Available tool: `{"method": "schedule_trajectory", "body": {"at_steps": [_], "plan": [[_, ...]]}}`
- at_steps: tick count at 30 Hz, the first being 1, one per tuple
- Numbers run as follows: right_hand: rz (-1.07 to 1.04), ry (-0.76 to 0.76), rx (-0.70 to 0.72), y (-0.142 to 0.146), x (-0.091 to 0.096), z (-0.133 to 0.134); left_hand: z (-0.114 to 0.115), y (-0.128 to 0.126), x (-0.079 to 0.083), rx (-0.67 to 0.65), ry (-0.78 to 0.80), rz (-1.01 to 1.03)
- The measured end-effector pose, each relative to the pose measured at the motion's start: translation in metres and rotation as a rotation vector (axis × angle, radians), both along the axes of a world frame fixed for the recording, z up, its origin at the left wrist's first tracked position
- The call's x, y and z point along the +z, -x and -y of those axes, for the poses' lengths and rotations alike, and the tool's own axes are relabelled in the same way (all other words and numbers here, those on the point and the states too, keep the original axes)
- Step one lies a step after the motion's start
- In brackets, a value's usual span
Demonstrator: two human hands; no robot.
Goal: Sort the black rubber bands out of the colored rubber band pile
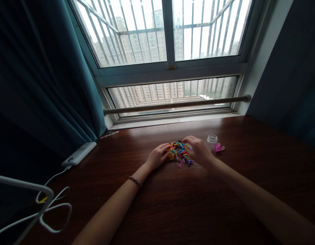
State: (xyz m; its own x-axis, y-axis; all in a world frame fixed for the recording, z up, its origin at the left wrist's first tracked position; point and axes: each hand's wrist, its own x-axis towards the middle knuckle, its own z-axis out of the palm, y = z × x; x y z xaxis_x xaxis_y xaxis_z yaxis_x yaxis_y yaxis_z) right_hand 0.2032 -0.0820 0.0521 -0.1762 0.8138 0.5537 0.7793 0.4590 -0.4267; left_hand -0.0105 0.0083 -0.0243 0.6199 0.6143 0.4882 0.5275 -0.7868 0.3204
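Note:
A loose pile of small multicoloured pieces [178, 152] lies on the dark wooden tabletop. Some look like thin bent loops, but they are too small to name for sure. My left hand [157, 156] rests at the pile's left edge, fingers stretched out and their tips against the pieces. Over the right side of the pile my right hand [198, 149] reaches in, fingers curved and apart, with nothing visible held between them. Just beyond that hand stands a clear open jar [212, 139], its lower part partly hidden. Beside it lies a pink lid [219, 147] with a small loop.
A white power strip [79, 154] with a looped white cable [55, 206] lies at the left, near a white bent tube [24, 183]. A blue curtain [78, 92] hangs beside it. A rail [172, 106] crosses the window behind the brown tabletop [167, 211].

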Motion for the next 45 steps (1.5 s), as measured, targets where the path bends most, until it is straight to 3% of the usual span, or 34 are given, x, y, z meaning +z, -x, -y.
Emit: {"method": "schedule_trajectory", "body": {"at_steps": [4, 7, 9, 14, 21, 27, 37, 45], "plan": [[0.101, 0.059, -0.077, 0.013, -0.062, -0.015, 0.0, 0.005, -0.003, 0.056, 0.077, 0.094], [0.113, 0.072, -0.141, 0.01, -0.084, -0.019, -0.001, 0.005, -0.005, 0.059, 0.094, 0.109], [0.112, 0.07, -0.102, 0.008, -0.091, -0.022, -0.003, 0.005, -0.007, 0.068, 0.086, 0.112], [0.032, 0.041, 0.089, 0.007, -0.093, -0.028, -0.007, 0.008, -0.011, 0.118, 0.087, 0.176], [-0.168, -0.03, 0.045, 0.002, -0.091, -0.03, -0.013, 0.011, -0.016, 0.21, 0.164, 0.334], [-0.048, -0.089, 0.076, 0.005, -0.09, -0.027, -0.015, 0.012, -0.017, 0.231, 0.175, 0.412], [-0.055, -0.148, 0.147, 0.01, -0.082, -0.019, 0.004, 0.007, -0.001, 0.403, -0.107, 0.068], [-0.018, -0.053, 0.248, 0.008, -0.082, -0.02, 0.005, 0.004, -0.002, 0.307, -0.085, -0.068]]}}
